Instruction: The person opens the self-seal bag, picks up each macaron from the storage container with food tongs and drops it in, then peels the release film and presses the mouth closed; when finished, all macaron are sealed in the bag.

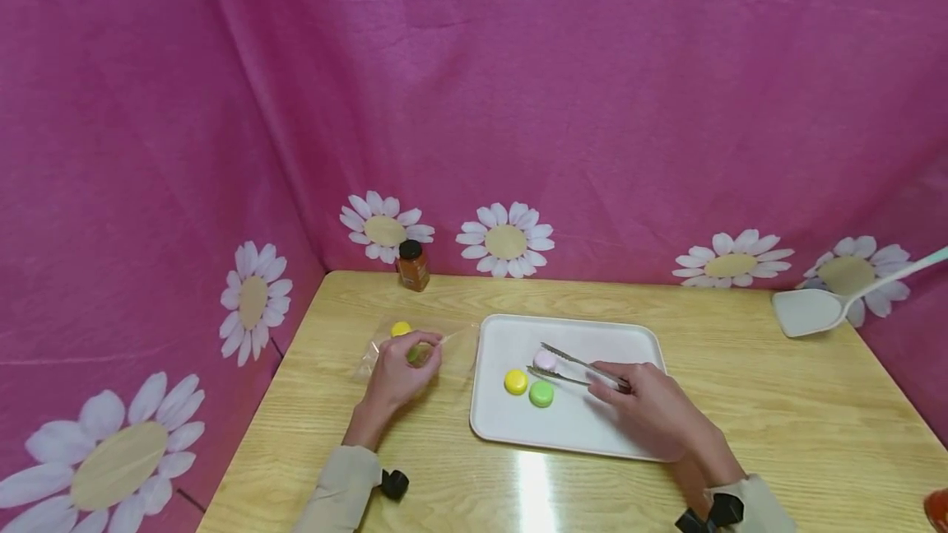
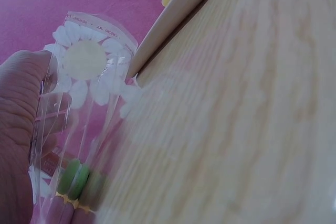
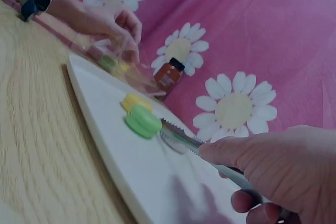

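Note:
My left hand (image 1: 400, 373) pinches the edge of a clear plastic bag (image 2: 79, 114) to the left of the tray. Inside the bag, a green macaron (image 2: 73, 178) and pink ones (image 2: 62, 211) show near the bottom; a yellow macaron (image 1: 401, 327) shows in the head view. My right hand (image 1: 655, 401) grips metal tongs (image 1: 585, 363) over the white tray (image 1: 504, 422). The open tong tips stand on either side of a lilac macaron (image 1: 544, 360). Just left and in front of it lie a yellow macaron (image 1: 516, 382) and a green macaron (image 1: 541, 393) on the tray.
A reddish-brown jar (image 1: 413, 266) with a black lid stands at the table's back edge. At the back right is a pale turner (image 1: 810, 312) with a long handle. Part of a red object (image 1: 937, 508) enters at the lower right. Pink flowered cloth (image 1: 592, 146) hangs behind the wooden table (image 1: 755, 385).

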